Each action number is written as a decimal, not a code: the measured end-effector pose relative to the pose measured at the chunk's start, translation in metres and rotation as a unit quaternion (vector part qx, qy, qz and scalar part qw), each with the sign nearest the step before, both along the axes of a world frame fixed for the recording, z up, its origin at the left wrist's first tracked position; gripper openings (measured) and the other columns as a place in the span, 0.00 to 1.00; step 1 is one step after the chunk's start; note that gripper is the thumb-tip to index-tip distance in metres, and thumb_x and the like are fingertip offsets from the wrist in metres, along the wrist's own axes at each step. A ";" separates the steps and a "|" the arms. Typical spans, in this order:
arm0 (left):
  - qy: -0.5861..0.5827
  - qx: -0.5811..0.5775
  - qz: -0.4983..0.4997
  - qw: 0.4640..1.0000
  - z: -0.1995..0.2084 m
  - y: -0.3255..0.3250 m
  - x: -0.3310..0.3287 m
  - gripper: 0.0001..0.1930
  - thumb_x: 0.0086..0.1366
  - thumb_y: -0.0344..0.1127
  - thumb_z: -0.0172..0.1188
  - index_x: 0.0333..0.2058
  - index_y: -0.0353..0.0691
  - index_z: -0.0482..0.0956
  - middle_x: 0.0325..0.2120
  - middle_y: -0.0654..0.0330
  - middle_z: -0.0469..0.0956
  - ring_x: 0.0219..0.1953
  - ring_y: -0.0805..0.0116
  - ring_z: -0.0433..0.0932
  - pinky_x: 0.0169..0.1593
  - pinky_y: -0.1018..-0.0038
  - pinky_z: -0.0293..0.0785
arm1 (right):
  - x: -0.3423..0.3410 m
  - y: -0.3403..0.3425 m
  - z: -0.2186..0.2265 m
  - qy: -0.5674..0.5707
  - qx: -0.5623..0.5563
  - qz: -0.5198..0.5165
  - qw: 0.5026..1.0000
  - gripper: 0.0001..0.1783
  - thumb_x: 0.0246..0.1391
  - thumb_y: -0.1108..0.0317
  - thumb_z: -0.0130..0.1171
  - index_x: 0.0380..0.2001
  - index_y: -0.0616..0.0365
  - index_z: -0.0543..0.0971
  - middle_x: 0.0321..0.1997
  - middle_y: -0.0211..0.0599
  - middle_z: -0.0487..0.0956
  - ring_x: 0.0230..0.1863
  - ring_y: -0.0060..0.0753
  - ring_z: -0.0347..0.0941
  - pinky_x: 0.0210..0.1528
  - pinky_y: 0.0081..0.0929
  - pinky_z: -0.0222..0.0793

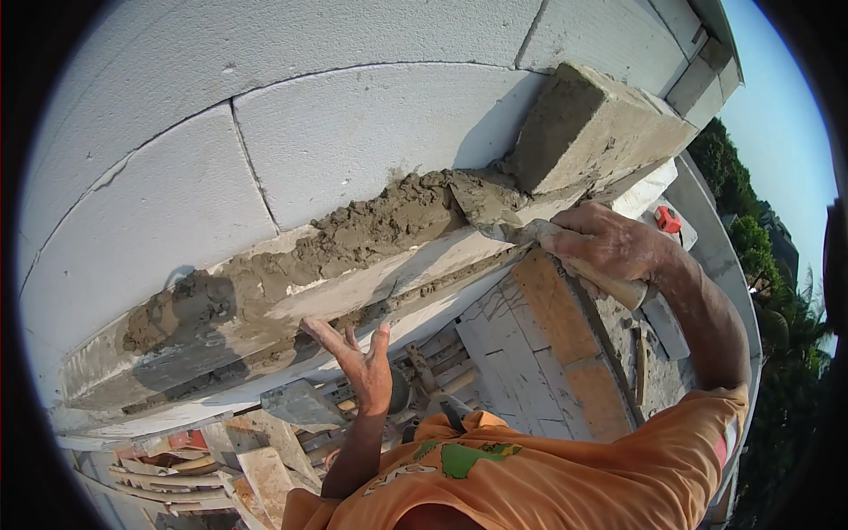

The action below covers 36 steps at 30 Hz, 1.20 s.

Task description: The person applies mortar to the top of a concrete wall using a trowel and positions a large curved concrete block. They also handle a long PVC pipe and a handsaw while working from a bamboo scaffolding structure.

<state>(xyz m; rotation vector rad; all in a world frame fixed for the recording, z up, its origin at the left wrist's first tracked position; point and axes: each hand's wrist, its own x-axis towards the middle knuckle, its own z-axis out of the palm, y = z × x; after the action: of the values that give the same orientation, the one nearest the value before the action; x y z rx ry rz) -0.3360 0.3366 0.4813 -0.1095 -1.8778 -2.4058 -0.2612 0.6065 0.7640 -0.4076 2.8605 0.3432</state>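
My right hand [609, 243] is wrapped around the wooden handle of a trowel [488, 208]. The trowel's mortar-smeared blade rests against the bed of wet grey mortar [380, 221], close to a grey concrete block [609, 132]. This lumpy mortar runs along the top of a ledge of blocks [371, 287] at the foot of the white block wall [371, 132]. My left hand [362, 367] hangs in front of the ledge with its fingers spread and nothing in it. Its fingertips are near the ledge's front edge; whether they touch it, I cannot tell.
At the right, a red tape measure [668, 219] lies on a pale block. An orange-brown board [552, 305] stands below my right hand. Several wooden poles [168, 481] and loose boards [265, 481] lie lower down. Trees [751, 238] show beyond the right-hand wall.
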 end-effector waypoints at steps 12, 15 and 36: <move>0.030 -0.024 0.009 0.999 -0.012 0.001 -0.005 0.58 0.60 0.34 0.68 0.71 0.46 0.25 0.71 0.48 0.19 0.74 0.50 0.23 0.71 0.49 0.46 | 0.000 -0.005 -0.019 0.083 -0.013 0.088 0.993 0.26 0.46 0.73 0.63 0.52 0.52 0.76 0.51 0.45 0.74 0.54 0.49 0.71 0.54 0.36 0.72; 0.050 0.006 -0.041 0.998 -0.014 0.018 -0.005 0.59 0.59 0.36 0.69 0.71 0.45 0.26 0.71 0.45 0.19 0.74 0.48 0.23 0.70 0.49 0.47 | 0.024 -0.042 0.009 0.063 -0.023 0.077 0.995 0.28 0.40 0.74 0.69 0.49 0.53 0.78 0.51 0.49 0.74 0.53 0.49 0.71 0.52 0.35 0.74; 0.014 0.016 -0.026 0.999 -0.028 -0.022 -0.001 0.56 0.58 0.29 0.68 0.71 0.37 0.32 0.72 0.43 0.36 0.74 0.50 0.35 0.72 0.51 0.44 | -0.075 -0.148 -0.037 0.152 -0.026 0.384 0.911 0.26 0.43 0.75 0.61 0.50 0.64 0.77 0.45 0.49 0.72 0.48 0.44 0.71 0.43 0.33 0.75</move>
<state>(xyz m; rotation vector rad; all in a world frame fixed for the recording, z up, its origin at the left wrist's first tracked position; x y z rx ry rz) -0.3366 0.3148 0.4533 -0.1909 -1.8470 -2.4537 -0.3365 0.4590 0.7271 -1.6244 2.8589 0.4910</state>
